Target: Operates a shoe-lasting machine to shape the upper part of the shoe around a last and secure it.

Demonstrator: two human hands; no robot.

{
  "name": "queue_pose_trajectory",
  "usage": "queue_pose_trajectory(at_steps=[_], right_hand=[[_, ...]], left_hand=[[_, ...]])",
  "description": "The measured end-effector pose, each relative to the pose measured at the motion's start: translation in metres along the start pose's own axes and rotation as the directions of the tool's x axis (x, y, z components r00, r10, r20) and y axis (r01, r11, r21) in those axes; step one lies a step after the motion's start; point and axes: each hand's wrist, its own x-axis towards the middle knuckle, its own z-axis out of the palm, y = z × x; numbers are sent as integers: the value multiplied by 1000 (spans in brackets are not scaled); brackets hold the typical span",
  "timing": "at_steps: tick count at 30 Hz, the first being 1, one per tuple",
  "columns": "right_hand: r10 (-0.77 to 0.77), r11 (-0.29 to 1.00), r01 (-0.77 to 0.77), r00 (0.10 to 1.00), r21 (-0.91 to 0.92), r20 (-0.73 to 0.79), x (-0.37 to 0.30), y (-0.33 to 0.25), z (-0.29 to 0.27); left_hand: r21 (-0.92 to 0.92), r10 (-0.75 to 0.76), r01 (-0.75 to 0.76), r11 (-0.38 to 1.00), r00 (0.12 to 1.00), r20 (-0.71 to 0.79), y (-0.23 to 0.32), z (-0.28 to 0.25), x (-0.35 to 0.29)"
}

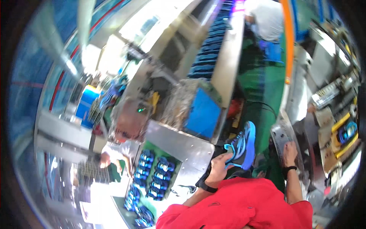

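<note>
My left hand (220,168), a black band at its wrist, is closed round one end of a blue and black sandal (242,147). The sandal stands out to the right of the hand, with its bright blue sole facing right and its straps facing left. Farther right, my right hand (289,154) lies against a grey metal panel (281,134) on the machine's side. Blur hides how its fingers are set, and I see nothing held in it.
Rows of blue shoe pieces (160,178) lie on a green-topped bench at left, where a person (118,154) reaches in. A blue box-shaped block (204,112) stands ahead beside a conveyor (211,49). On the right, a machine holds a blue piece (347,132) between yellow bars.
</note>
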Motion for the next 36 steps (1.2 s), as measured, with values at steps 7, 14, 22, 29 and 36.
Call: queue_pose_trajectory(at_steps=[7, 14, 22, 29, 36], right_hand=[[-147, 977, 167, 978, 131, -146, 4, 16, 15], [-355, 806, 459, 880, 374, -316, 114, -189, -68], [-820, 282, 744, 514, 606, -250, 216, -609, -129], [-957, 284, 921, 291, 267, 17, 259, -920, -65], [-786, 618, 631, 478, 469, 393, 237, -1100, -2]], left_hand=[[-251, -94, 44, 967, 977, -193, -12, -80, -27], [-435, -136, -124, 892, 843, -520, -20, -211, -9], [-311, 49, -436, 844, 641, -766, -11, -400, 78], [-377, -150, -494, 784, 439, -886, 19, -589, 184], [18, 37, -169, 985, 106, -994, 54, -757, 261]])
